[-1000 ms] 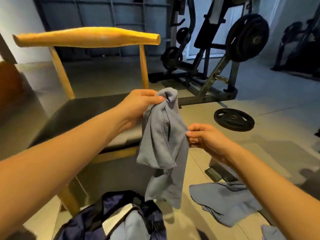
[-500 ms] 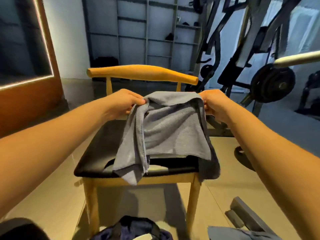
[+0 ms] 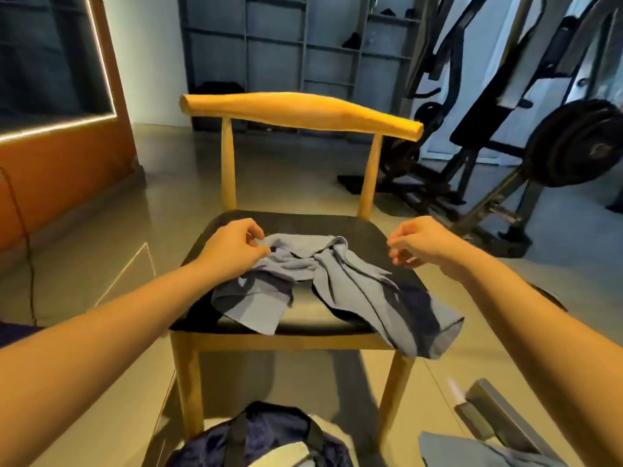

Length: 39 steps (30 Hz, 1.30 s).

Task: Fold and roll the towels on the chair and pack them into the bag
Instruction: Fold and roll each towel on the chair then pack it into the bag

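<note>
Down out of the air: the grey towel point(image 3: 350, 284), which was held up and spread between both hands half a second ago, now lies crumpled on the black seat of the wooden chair point(image 3: 303, 112). It is bunched near the middle of the seat. One flap lies toward the front left, and a longer part runs to the front right corner, where its end hangs over the seat edge. Left hand point(image 3: 236, 247) is low on the seat at the towel's far left corner, fingers curled, thumb and fingertips pinching the cloth there. Right hand point(image 3: 421, 244) has let go of its corner since then and hovers over the right side of the seat, apart from the towel. Its fingers are loosely curled around nothing and a little blurred. Both forearms reach in from the near side. The view has also dropped, so more of the floor point(image 3: 101, 251) shows. A navy bag point(image 3: 269, 436) with black straps sits on the floor in front of the chair, mouth open, something pale inside; what it is I cannot tell. A second towel point(image 3: 478, 449) lies on the floor to the right of the bag, beside a grey metal bar point(image 3: 495, 409). Behind the chair stand a weight machine point(image 3: 580, 143) at right and grey shelving point(image 3: 276, 45) on the back wall.
</note>
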Each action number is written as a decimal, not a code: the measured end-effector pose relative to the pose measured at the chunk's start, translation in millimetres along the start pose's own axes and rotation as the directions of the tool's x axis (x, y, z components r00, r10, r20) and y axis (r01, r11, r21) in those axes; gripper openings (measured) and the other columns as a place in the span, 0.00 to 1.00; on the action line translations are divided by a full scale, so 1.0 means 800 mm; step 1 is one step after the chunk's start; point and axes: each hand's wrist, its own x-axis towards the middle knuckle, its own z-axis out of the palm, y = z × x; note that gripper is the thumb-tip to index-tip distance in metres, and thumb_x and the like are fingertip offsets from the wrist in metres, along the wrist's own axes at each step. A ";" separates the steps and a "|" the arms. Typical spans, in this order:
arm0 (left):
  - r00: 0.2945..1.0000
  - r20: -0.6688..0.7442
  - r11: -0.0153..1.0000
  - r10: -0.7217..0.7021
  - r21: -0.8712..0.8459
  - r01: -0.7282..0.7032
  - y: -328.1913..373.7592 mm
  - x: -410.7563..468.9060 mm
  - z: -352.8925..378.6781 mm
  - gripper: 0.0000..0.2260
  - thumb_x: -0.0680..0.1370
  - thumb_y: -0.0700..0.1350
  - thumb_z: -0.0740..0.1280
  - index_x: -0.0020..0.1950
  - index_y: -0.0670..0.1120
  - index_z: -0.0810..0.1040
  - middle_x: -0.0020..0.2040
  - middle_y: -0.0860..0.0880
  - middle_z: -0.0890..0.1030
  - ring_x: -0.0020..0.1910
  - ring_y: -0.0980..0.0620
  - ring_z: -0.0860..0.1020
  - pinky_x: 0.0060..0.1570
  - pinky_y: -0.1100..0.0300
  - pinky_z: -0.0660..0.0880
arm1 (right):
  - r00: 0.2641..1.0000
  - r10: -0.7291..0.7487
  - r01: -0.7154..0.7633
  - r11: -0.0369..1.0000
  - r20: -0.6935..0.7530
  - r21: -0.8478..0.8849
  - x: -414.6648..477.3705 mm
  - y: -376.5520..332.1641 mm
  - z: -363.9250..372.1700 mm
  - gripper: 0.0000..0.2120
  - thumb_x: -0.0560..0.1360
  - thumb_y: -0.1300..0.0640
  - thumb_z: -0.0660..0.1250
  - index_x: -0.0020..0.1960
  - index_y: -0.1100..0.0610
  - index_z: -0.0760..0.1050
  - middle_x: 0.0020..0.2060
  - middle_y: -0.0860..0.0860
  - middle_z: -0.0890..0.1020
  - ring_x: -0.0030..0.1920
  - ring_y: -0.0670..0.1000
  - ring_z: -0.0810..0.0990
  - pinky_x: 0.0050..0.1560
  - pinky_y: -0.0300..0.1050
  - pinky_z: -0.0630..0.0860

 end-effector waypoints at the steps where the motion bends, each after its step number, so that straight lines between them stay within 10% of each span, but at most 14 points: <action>1: 0.999 0.027 1.000 0.023 0.015 -0.023 -0.006 -0.014 0.008 0.08 0.74 0.51 0.76 0.48 0.50 0.82 0.40 0.52 0.82 0.41 0.52 0.80 0.39 0.59 0.73 | 0.998 0.050 -0.048 0.997 0.039 -0.055 -0.010 0.013 -0.001 0.05 0.79 0.63 0.67 0.46 0.63 0.81 0.40 0.61 0.84 0.35 0.53 0.82 0.38 0.45 0.81; 11: 0.994 -0.075 0.977 0.084 0.202 -0.067 0.000 -0.063 0.042 0.18 0.74 0.58 0.73 0.35 0.47 0.74 0.31 0.50 0.77 0.34 0.48 0.77 0.35 0.53 0.75 | 0.972 0.209 -0.149 0.900 0.105 -0.409 -0.077 0.066 0.014 0.20 0.75 0.44 0.73 0.47 0.62 0.80 0.40 0.58 0.85 0.40 0.55 0.86 0.40 0.49 0.85; 17: 0.991 -0.109 0.974 0.082 0.221 -0.056 0.010 -0.074 0.056 0.32 0.75 0.66 0.68 0.20 0.47 0.68 0.19 0.52 0.69 0.26 0.49 0.71 0.29 0.59 0.64 | 0.942 0.298 -0.209 0.882 0.154 -0.423 -0.083 0.078 0.026 0.15 0.74 0.51 0.77 0.52 0.61 0.79 0.43 0.56 0.84 0.43 0.56 0.85 0.36 0.46 0.83; 30: 0.972 -0.198 0.907 0.125 0.419 -0.031 0.020 -0.066 0.080 0.27 0.71 0.72 0.67 0.30 0.49 0.73 0.28 0.52 0.73 0.33 0.50 0.73 0.29 0.59 0.64 | 0.997 0.076 -0.072 0.993 0.035 -0.097 -0.086 0.059 0.028 0.09 0.79 0.57 0.70 0.48 0.64 0.80 0.41 0.59 0.83 0.43 0.57 0.84 0.37 0.46 0.84; 39: 0.922 -0.067 0.823 0.381 0.479 -0.305 0.012 -0.065 0.079 0.11 0.75 0.57 0.68 0.49 0.49 0.79 0.42 0.49 0.82 0.45 0.47 0.77 0.37 0.55 0.71 | 0.991 -0.061 0.060 0.998 -0.116 -0.013 -0.075 0.037 0.034 0.08 0.79 0.58 0.70 0.42 0.60 0.82 0.37 0.58 0.82 0.36 0.52 0.77 0.34 0.44 0.76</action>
